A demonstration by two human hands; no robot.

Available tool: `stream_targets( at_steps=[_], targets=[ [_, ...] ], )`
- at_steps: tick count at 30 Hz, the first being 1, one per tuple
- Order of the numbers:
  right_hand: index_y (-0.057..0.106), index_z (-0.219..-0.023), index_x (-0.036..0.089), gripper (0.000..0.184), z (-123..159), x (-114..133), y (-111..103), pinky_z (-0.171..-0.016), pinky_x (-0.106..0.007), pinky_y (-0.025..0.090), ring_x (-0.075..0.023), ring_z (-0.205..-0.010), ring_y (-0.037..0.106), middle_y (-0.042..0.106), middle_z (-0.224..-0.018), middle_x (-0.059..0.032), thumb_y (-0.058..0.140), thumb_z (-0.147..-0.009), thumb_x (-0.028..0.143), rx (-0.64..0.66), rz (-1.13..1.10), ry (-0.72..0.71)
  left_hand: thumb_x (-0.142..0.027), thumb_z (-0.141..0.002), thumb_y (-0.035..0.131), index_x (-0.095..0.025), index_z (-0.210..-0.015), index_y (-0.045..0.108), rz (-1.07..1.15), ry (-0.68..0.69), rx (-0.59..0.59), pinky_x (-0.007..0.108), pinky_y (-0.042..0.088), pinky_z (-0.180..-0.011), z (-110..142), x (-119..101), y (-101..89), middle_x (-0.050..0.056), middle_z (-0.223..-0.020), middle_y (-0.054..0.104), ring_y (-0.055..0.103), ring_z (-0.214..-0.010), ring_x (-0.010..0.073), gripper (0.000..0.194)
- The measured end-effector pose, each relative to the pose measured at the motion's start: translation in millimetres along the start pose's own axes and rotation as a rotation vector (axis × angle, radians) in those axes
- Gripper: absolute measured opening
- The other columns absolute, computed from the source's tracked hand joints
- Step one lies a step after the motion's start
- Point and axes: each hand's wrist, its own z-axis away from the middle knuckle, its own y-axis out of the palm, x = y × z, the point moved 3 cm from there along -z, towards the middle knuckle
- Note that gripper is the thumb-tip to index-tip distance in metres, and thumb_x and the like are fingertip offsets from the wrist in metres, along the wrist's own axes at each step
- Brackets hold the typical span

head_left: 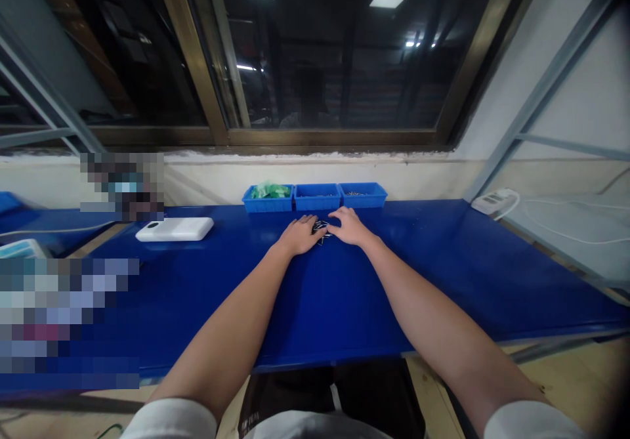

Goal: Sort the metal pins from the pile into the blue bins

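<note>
A small pile of thin, dark and silvery metal pieces (321,225), perhaps screws, lies on the blue tabletop (339,301). On the pile's left side rests my left hand (298,235), palm down, its fingers stretched forward and its thumb touching the pieces. My right hand (351,226) curves around the other side, with thumb and fingers apart at the pile's edge. Neither hand visibly grips anything. Parts of the pile are hidden by the fingers, and the pieces are too small to tell their exact kind.
Behind the hands stand three blue bins: the left bin (268,207) holds green material, while the middle bin (317,204) and right bin (367,200) hold small pieces. A white oblong device (182,229) lies left. A white power strip (493,201) sits far right.
</note>
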Motion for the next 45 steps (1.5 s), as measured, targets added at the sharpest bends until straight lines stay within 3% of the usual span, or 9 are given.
stream_targets(
  at_steps=[11, 23, 28, 31, 37, 45],
  targets=[
    [0.067, -0.085, 0.019, 0.015, -2.4, 1.4, 6.3, -0.079, -0.028, 0.04, -0.015, -0.083, 0.054, 0.058, -0.086, -0.005, 0.055, -0.08, 0.027, 0.037, -0.027, -0.017, -0.051, -0.091, 0.024, -0.018, -0.129, 0.041, -0.016, 0.022, 0.041, 0.045, 0.028, -0.103, -1.3, -2.6, 1.9, 0.012, -0.139, 0.039, 0.032, -0.13, 0.0287, 0.054],
    [0.066, -0.078, 0.018, 0.009, -2.2, -0.2, 4.6, -0.07, -0.026, 0.04, -0.0133, -0.073, 0.054, 0.06, -0.079, -0.0034, 0.058, -0.077, 0.023, -0.004, -0.087, -0.039, -0.045, -0.092, 0.027, -0.021, -0.126, 0.043, 0.017, 0.071, 0.018, 0.047, 0.03, -0.101, -1.5, -2.7, 2.6, 0.011, -0.135, 0.045, 0.036, -0.128, 0.0266, 0.045],
    [0.065, -0.078, 0.018, 0.013, -0.6, 4.9, -3.0, -0.068, -0.026, 0.04, -0.0134, -0.07, 0.054, 0.063, -0.076, -0.003, 0.054, -0.079, 0.024, -0.074, -0.173, -0.057, -0.038, -0.09, 0.037, -0.016, -0.121, 0.048, 0.028, 0.11, -0.194, 0.046, 0.026, -0.104, -1.9, -6.6, -7.8, 0.012, -0.124, 0.056, 0.044, -0.122, 0.0236, 0.04],
    [0.064, -0.08, 0.017, 0.016, -0.3, 8.8, -8.6, -0.067, -0.027, 0.041, -0.0134, -0.067, 0.055, 0.064, -0.074, -0.0025, 0.05, -0.08, 0.025, -0.136, -0.262, -0.035, -0.033, -0.087, 0.046, -0.016, -0.117, 0.053, 0.041, 0.154, -0.312, 0.042, 0.032, -0.101, -1.0, -10.4, -16.4, 0.01, -0.114, 0.062, 0.053, -0.111, 0.0215, 0.035],
    [0.061, -0.081, 0.016, 0.021, -3.2, 13.0, -9.6, -0.066, -0.026, 0.042, -0.014, -0.068, 0.057, 0.064, -0.074, -0.0034, 0.049, -0.08, 0.032, -0.14, -0.478, 0.026, -0.025, -0.086, 0.049, -0.017, -0.098, 0.062, 0.1, 0.267, -0.396, 0.034, 0.044, -0.084, 1.2, -17.9, -26.5, 0.007, -0.094, 0.068, 0.061, -0.088, 0.0189, 0.02],
    [0.057, -0.073, 0.016, 0.032, -1.3, 20.8, -11.5, -0.058, -0.024, 0.036, -0.0116, -0.059, 0.049, 0.058, -0.064, -0.0002, 0.041, -0.084, 0.042, -0.117, -0.384, 0.047, -0.027, -0.087, 0.049, -0.017, -0.1, 0.06, 0.122, 0.245, -0.532, 0.034, 0.044, -0.081, 4.2, -18.5, -31.1, 0.007, -0.093, 0.068, 0.061, -0.088, 0.0186, 0.02]
  ],
)
